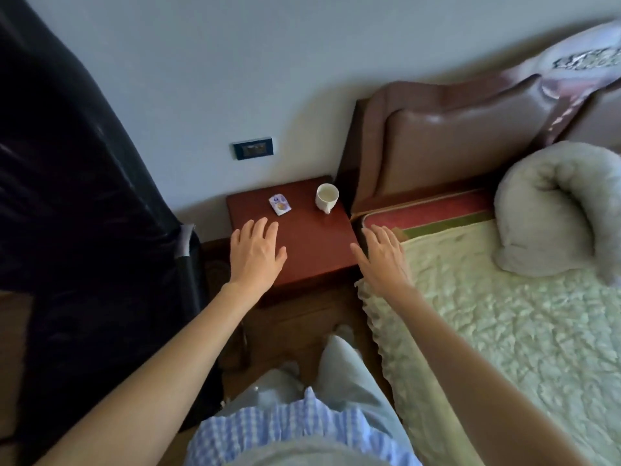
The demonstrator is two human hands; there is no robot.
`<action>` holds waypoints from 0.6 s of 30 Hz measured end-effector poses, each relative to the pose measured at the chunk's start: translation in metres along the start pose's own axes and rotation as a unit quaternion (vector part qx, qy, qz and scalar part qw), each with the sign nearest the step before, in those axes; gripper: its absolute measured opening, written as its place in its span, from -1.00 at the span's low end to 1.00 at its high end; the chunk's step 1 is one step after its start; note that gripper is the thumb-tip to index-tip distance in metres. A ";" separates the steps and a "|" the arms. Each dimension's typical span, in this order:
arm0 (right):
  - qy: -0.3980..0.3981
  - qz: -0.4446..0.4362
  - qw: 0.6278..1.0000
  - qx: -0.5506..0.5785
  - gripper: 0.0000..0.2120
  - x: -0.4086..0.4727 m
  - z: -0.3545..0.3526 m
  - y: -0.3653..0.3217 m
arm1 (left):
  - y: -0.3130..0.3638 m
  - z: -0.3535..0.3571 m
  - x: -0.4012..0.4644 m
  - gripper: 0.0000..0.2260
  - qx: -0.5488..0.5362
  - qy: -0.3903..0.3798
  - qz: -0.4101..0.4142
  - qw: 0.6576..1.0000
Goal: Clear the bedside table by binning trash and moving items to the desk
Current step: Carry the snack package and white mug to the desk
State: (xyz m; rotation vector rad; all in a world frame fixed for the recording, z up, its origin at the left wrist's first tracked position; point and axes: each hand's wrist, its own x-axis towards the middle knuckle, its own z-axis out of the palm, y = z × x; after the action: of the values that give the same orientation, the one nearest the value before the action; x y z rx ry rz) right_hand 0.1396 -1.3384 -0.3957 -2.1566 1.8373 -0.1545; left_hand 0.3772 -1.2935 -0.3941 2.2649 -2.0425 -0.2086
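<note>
Presently, my left hand (257, 252) hangs over the front left part of the red-brown table (312, 243), fingers straight and spread, grasping nothing. My right hand (383, 255) is likewise released, fingers extended, positioned over the gap between the table's right edge and the bed (504, 314). On the table, a small white wrapper (280, 204) with purple print lies flat toward the back, just beyond my left fingertips; whether it is empty I cannot tell. A white cup (326, 197) stands upright at the back right corner, well apart from the wrapper. A grey pillow (554, 210) rests on the bed.
</note>
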 end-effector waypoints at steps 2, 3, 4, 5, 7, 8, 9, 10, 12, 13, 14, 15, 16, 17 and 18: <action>-0.003 -0.027 1.000 -0.007 -0.51 0.033 0.000 0.005 | 0.003 0.006 0.017 -0.54 -0.007 -0.002 -0.030 1.000; -0.005 -0.042 0.999 -0.013 -0.52 0.050 0.000 0.009 | 0.006 0.008 0.025 -0.54 -0.010 -0.005 -0.048 0.999; -0.007 -0.055 0.998 -0.018 -0.52 0.067 0.000 0.012 | 0.009 0.010 0.034 -0.54 -0.012 -0.008 -0.066 0.998; -0.011 -0.066 0.998 -0.019 -0.52 0.082 0.000 0.016 | 0.012 0.012 0.043 -0.54 -0.013 -0.009 -0.084 0.996; -0.018 -0.089 0.996 -0.017 -0.53 0.110 0.000 0.022 | 0.019 0.017 0.059 -0.54 -0.016 -0.010 -0.114 0.993; -0.023 -0.102 0.994 -0.015 -0.53 0.123 0.001 0.026 | 0.023 0.019 0.068 -0.54 -0.018 -0.009 -0.128 0.992; -0.031 -0.115 0.993 -0.014 -0.53 0.135 0.003 0.029 | 0.027 0.021 0.077 -0.54 -0.018 -0.008 -0.139 0.990; -0.041 -0.127 0.991 -0.013 -0.54 0.144 0.004 0.032 | 0.032 0.022 0.085 -0.54 -0.017 -0.008 -0.150 0.989; -0.061 -0.156 0.986 -0.021 -0.53 0.162 0.010 0.040 | 0.039 0.029 0.101 -0.55 -0.018 -0.006 -0.167 0.986; -0.070 -0.168 0.983 -0.027 -0.53 0.170 0.015 0.045 | 0.042 0.034 0.108 -0.55 -0.021 -0.006 -0.176 0.984; -0.079 -0.178 0.980 -0.032 -0.52 0.178 0.020 0.049 | 0.045 0.040 0.115 -0.55 -0.024 -0.010 -0.186 0.982; -0.086 -0.183 0.979 -0.037 -0.52 0.185 0.026 0.053 | 0.047 0.046 0.121 -0.54 -0.024 -0.017 -0.195 0.980; -0.090 -0.184 0.978 -0.039 -0.52 0.192 0.032 0.057 | 0.049 0.053 0.127 -0.54 -0.023 -0.025 -0.201 0.979; -0.093 -0.185 0.977 -0.042 -0.52 0.199 0.039 0.060 | 0.050 0.061 0.133 -0.54 -0.023 -0.032 -0.206 0.978; -0.098 -0.184 0.977 -0.041 -0.52 0.205 0.046 0.062 | 0.051 0.069 0.138 -0.54 -0.024 -0.040 -0.209 0.977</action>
State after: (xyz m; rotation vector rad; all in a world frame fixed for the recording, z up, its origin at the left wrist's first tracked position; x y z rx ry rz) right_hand 0.1291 -1.5399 -0.4811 -2.4533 1.3500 0.0553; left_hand 0.3300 -1.4345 -0.4606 2.6685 -1.5447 -0.3752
